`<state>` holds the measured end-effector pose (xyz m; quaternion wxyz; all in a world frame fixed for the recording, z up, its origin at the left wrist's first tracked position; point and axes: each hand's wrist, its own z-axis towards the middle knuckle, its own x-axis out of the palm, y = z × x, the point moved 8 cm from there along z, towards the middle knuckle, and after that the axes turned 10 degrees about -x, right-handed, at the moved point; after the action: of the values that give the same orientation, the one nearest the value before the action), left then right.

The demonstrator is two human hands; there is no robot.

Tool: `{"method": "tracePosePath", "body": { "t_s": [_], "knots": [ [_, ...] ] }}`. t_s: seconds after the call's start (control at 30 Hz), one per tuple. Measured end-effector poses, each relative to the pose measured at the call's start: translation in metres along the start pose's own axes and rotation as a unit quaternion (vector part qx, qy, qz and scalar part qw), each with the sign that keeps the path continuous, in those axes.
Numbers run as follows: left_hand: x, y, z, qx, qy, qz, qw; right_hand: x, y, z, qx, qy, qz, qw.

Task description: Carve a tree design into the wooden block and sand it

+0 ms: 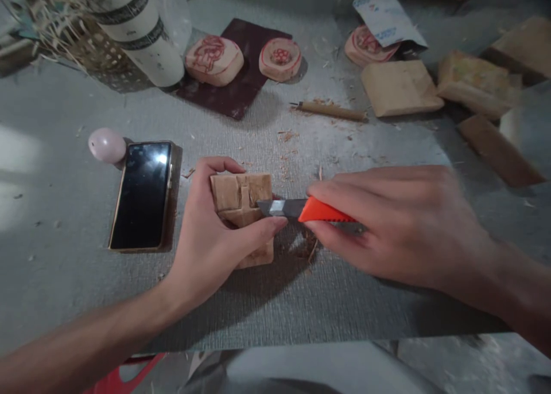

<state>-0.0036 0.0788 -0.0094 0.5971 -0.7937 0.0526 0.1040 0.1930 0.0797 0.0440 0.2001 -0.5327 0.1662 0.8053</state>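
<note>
Over the grey worktop (pixel 206 136), the left hand (pixel 210 227) grips a carved wooden block (pixel 245 198). From the right, the right hand (pixel 387 213) clasps an orange craft knife (pixel 325 210) — its long axis sideways, blade pointing left, tip at the block's carved upper face.

Dim grey light covers the tabletop (pixel 232 141), paler toward its left edge. Glare spots the phone (pixel 140 202); shadows fall rightward and, beneath the right hand (pixel 387 225), nearward. Wood blocks (pixel 473 81) near the far right corner blur.
</note>
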Motion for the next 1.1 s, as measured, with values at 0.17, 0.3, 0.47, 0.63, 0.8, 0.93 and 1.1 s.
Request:
{"method": "tracePosePath", "body": {
  "t_s": [0.17,0.3,0.47,0.63,0.8,0.93,1.1],
  "knots": [
    [0.000,0.000,-0.001,-0.004,0.003,-0.011,1.000,0.000,-0.002,-0.001,0.017,0.008,0.009,1.000],
    [-0.003,-0.003,-0.001,0.018,-0.023,0.024,0.999,0.001,-0.001,0.000,0.023,0.015,0.011,1.000],
    [-0.007,-0.004,0.000,0.034,-0.052,0.059,0.996,0.001,0.001,0.001,0.020,0.007,-0.005,1.000],
    [-0.007,-0.005,0.000,0.016,-0.049,0.054,0.997,0.000,0.003,-0.001,0.020,-0.006,-0.026,0.999],
    [-0.008,-0.005,-0.002,0.008,-0.052,0.039,0.998,-0.002,0.006,0.000,0.002,-0.014,-0.055,0.998],
    [-0.009,-0.003,-0.003,-0.006,-0.059,0.040,0.997,-0.001,0.007,0.002,-0.003,-0.013,-0.066,0.998],
    [-0.007,-0.002,-0.004,-0.023,-0.046,0.031,0.998,-0.003,0.010,0.002,-0.007,-0.026,-0.067,0.997]
  ]
}}
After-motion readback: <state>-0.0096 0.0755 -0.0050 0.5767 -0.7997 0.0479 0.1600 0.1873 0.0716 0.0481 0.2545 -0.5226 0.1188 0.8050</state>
